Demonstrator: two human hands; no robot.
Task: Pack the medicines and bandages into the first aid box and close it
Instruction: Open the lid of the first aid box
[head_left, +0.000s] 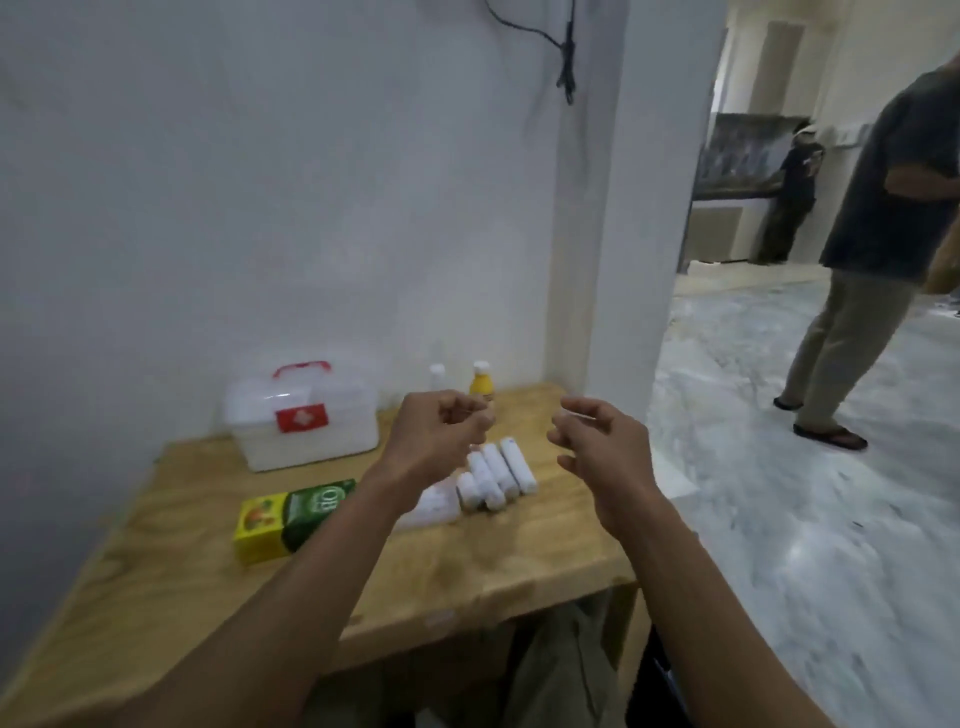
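The first aid box (304, 418) stands upright at the far left of the wooden table (467, 566), close to the white wall (260, 182). It is translucent white with a red handle on top and a red cross label on the front; its lid is down.

Right of the box, at the back edge of the table, stand a clear bottle (437, 376) and a yellow bottle (481, 383) with a white cap, near each other. The lower part of the yellow bottle is hidden behind the left hand.

Four white bandage rolls (496, 473) lie side by side in the middle of the table, touching one another. Just left of them lies a flat pale packet (434, 506), partly covered by the left forearm. A yellow and green carton (291, 519) lies on its side in front of the box, apart from it.

Both hands are raised above the table, clear of every item. The left hand (441, 431) has its fingers curled inward; its grip holds nothing that can be made out. The right hand (597, 441) has loosely curled fingers, and its grip likewise holds nothing visible. The image is blurred at the fingertips.

A black cable (569, 52) hangs on the wall above. On the marble floor (779, 467) to the right stands a person (872, 234), with a second person (789, 202) further back.
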